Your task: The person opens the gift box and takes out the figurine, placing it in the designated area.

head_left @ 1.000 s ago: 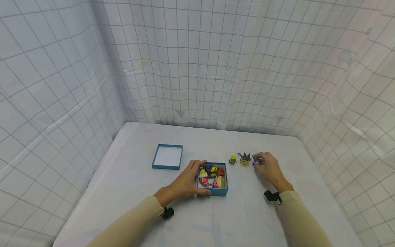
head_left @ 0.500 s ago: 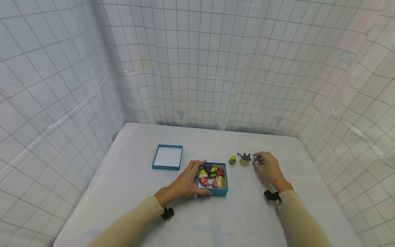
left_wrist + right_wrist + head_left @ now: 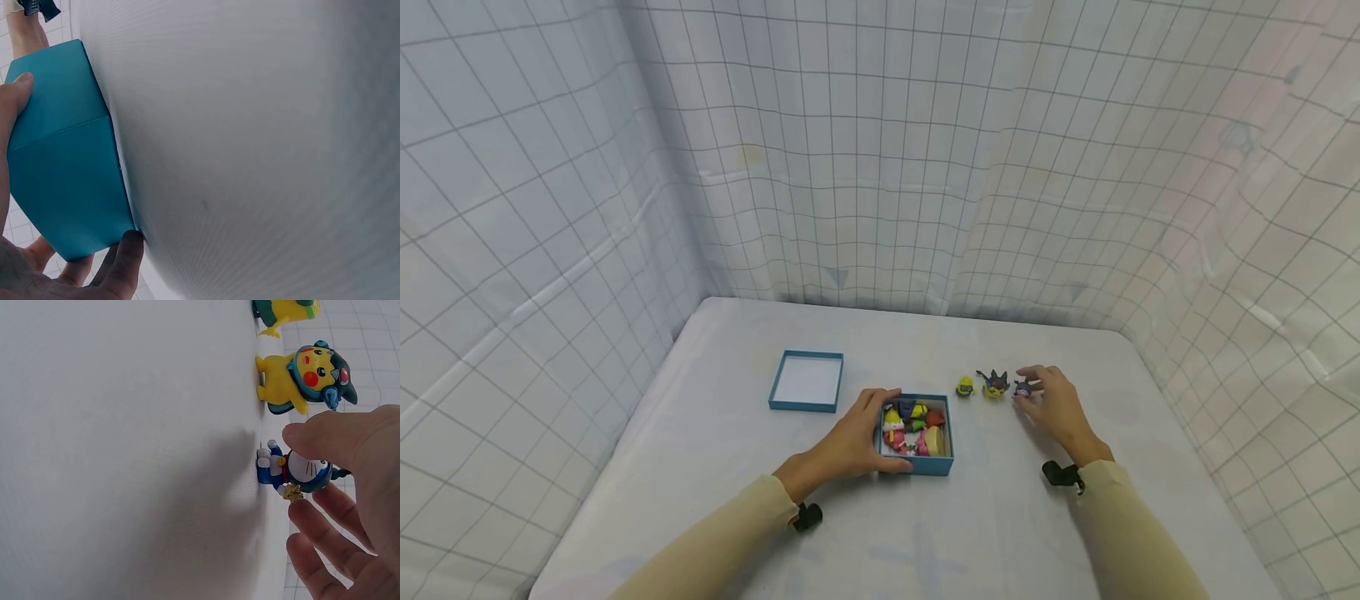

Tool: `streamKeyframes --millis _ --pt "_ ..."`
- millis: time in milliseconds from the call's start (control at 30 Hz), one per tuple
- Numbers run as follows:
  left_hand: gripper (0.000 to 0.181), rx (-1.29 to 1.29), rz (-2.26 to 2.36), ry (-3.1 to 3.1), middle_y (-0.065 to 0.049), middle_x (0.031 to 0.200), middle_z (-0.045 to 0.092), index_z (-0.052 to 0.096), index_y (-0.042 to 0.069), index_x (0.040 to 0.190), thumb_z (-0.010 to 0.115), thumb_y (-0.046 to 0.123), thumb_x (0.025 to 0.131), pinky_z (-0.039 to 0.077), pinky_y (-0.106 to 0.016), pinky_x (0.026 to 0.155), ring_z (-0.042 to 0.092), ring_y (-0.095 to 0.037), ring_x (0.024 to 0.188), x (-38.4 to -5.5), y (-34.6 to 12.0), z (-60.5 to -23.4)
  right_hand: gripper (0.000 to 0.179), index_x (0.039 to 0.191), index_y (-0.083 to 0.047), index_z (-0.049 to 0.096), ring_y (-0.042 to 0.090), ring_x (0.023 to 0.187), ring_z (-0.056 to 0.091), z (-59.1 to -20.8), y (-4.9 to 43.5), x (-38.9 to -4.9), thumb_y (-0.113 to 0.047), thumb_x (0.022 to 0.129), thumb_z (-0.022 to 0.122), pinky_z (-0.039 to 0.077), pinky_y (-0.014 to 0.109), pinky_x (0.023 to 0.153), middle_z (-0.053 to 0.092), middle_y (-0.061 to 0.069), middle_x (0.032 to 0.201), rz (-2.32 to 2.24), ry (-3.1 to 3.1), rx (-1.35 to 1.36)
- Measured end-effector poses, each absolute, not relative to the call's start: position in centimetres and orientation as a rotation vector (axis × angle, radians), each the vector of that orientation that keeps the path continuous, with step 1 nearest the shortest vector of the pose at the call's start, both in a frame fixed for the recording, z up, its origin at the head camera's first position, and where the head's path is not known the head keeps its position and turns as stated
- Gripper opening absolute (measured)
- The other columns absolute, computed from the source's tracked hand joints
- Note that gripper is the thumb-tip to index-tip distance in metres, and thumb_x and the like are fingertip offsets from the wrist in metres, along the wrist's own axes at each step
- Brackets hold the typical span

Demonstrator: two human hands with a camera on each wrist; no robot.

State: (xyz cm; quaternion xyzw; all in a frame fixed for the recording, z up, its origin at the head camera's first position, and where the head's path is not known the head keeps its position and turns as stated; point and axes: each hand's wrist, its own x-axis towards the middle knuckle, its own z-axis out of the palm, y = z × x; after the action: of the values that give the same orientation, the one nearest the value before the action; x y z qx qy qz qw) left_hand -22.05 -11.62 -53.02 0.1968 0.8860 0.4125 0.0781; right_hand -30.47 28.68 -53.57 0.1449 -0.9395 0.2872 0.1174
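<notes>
In the head view my left hand (image 3: pixel 846 442) grips the left side of a blue box (image 3: pixel 931 467), thumb on the near wall and fingers at the far corner. Several small colourful toy figures (image 3: pixel 914 425) lie inside the box. The left wrist view shows the blue box (image 3: pixel 69 181) between thumb and fingers. Over on the right, my right hand (image 3: pixel 1060 412) has its thumb and fingers spread around a blue-and-white cat figurine (image 3: pixel 306 467), which stands on the table. In the right wrist view the thumb overlaps the figurine's head; whether it touches cannot be told.
A yellow figurine with dark blue ears (image 3: pixel 996 384) and a smaller yellow one (image 3: pixel 965 387) stand in a row left of the cat figurine. The blue-rimmed box lid (image 3: pixel 807 382) lies inside up at the back left. Gridded white curtains (image 3: pixel 880 167) enclose the white table (image 3: pixel 985 533).
My right hand's thumb and fingers have spread apart slightly, and more of the cat figurine shows between them. The left hand and the box have stayed in place.
</notes>
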Motion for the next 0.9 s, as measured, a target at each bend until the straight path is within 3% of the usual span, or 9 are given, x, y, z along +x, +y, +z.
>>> streamKeyframes --millis 333,900 --pt "0.121 0.605 1.236 2.658 -0.014 0.176 0.043 0.035 0.017 0.182 0.105 0.049 0.088 0.051 -0.064 0.132 0.054 -0.035 0.158 -22.0 -11.6 -52.9 0.049 0.149 0.001 0.069 0.052 0.131 0.071 -53.2 28.9 -30.1 -0.008 0.104 0.086 0.061 0.071 0.109 0.066 0.034 0.144 0.816 -2.770 0.393" --pt "0.122 0.602 1.227 2.675 -0.014 0.174 0.044 0.036 0.017 0.182 0.105 0.050 0.087 0.051 -0.065 0.132 0.056 -0.035 0.155 -22.0 -11.5 -53.0 0.052 0.151 -0.002 0.070 0.057 0.139 0.060 -52.1 29.0 -28.8 -0.015 0.104 0.087 0.053 0.076 0.116 0.061 0.034 0.149 0.786 -2.729 0.370"
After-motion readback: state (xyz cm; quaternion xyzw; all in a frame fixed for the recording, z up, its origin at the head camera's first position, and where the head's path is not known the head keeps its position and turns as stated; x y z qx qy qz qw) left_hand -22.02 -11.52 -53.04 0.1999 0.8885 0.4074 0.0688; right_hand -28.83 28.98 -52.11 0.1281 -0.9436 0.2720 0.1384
